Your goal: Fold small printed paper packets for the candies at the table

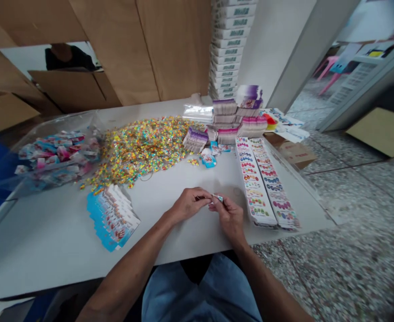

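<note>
My left hand [190,203] and my right hand [229,215] meet above the white table [170,241], close to its front edge. Between the right thumb and fingers is a small folded piece of blue-and-white printed card [220,198]. The left fingers are pinched together beside it; what they hold, if anything, is too small to make out. To the left, a fan of blue-and-white printed cards [114,217] lies on the tabletop. Strips of colourful printed sheets [257,188] are stacked in two rows right of my hands. Beyond my hands are a few small blue packets [208,158].
A large heap of tiny yellow wrapped pieces [150,143] spreads across the back. Left of it stands a clear plastic bin [57,167] holding filled packets. Bundled purple and pink cards [229,134] and a tall stack of white boxes [229,53] rise behind. A person [69,57] shows through an opening.
</note>
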`<state>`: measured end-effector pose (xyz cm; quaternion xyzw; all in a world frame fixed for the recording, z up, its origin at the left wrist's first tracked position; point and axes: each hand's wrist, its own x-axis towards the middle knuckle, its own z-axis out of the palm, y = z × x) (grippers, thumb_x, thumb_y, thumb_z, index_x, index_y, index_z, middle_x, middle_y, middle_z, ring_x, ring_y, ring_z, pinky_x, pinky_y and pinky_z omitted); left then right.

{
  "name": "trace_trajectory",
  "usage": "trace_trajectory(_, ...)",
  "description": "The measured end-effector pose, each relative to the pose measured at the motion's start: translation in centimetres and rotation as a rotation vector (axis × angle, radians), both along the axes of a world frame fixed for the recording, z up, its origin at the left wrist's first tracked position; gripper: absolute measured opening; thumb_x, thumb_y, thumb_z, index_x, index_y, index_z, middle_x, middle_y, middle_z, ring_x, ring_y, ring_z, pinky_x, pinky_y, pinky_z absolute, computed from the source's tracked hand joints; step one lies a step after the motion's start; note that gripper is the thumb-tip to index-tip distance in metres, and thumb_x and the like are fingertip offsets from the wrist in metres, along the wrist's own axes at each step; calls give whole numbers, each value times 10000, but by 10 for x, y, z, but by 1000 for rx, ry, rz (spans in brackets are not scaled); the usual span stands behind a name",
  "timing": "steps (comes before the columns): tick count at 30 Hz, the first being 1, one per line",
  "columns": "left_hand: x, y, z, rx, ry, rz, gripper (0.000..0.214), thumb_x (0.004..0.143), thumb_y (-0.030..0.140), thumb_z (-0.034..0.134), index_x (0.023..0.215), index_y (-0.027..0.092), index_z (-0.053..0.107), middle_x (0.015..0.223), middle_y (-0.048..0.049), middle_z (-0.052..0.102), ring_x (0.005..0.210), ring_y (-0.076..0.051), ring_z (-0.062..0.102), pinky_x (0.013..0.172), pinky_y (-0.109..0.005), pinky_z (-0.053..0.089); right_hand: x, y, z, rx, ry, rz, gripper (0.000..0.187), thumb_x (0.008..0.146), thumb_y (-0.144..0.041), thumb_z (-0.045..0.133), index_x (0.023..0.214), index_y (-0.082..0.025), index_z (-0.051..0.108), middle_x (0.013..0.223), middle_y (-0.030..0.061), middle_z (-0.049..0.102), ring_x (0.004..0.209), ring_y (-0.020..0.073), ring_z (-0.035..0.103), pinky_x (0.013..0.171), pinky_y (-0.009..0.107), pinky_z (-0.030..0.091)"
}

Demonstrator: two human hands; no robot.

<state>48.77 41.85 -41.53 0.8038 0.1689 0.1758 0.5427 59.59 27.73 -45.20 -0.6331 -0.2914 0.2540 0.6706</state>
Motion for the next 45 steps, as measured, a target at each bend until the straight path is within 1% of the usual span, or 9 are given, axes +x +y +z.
trace_trajectory(3,32,28,16,52,149,65,283,847,409,725,959,157,789,855,-74,758,725,-183,667,683,-274,494,-2,-9,0,-36,2,-5,311,927,-488,656,1006,-203,750,766,28,741,696,206,697,718,327,561)
trace_trajectory(7,114,66,40,510,316,502,323,928,423,629,1038,143,747,1012,-135,748,948,-267,685,825,-341,488,-7,-14,4,-23,-124,201,211,945,-404,647,992,-236,766,844,36,744,770,200,680,726,298,521)
trace_trajectory(12,198,82,39,726,628,462,454,887,405,689,1232,110,678,1294,-232,644,1153,-352,641,950,-398,470,-4,-10,4,15,-125,200,184,969,-368,619,999,-241,749,874,40,733,802,200,670,739,291,515)
trace_trajectory(17,215,88,30,696,646,474,392,880,294,674,1217,95,673,1262,-263,666,1172,-379,648,966,-435,476,-2,-9,2,39,-152,222,159,974,-325,616,1010,-245,748,892,37,727,817,191,672,748,285,499)
trace_trajectory(21,183,87,37,589,534,514,284,886,307,662,1122,155,707,1121,-179,744,1108,-326,689,911,-386,514,-2,-10,1,68,-88,224,172,962,-347,631,1024,-243,754,917,45,734,831,194,671,767,297,516)
trace_trajectory(26,74,52,35,-484,-15,338,389,849,390,696,1167,169,651,1085,-113,735,874,-222,740,720,-331,601,3,-18,6,148,213,189,212,913,-418,691,969,-221,746,807,33,732,716,182,654,704,319,556)
trace_trajectory(30,-14,3,18,-966,-201,196,391,808,355,759,1130,162,650,1003,-92,727,836,-213,748,678,-291,616,12,-23,28,260,381,118,190,883,-403,723,974,-236,718,842,36,738,720,196,677,613,329,567)
trace_trajectory(36,-72,-46,2,-1121,-268,125,318,857,368,719,1064,129,678,933,-96,714,747,-170,705,601,-244,575,11,-9,69,303,194,265,177,877,-373,734,992,-239,726,823,31,706,679,173,618,542,291,484)
trace_trajectory(45,-99,-58,-2,-1155,-340,46,332,855,418,737,996,119,710,856,-91,709,716,-166,690,604,-240,569,-14,-8,81,137,-45,432,209,881,-395,734,1005,-228,742,638,-40,572,510,105,467,480,260,376)
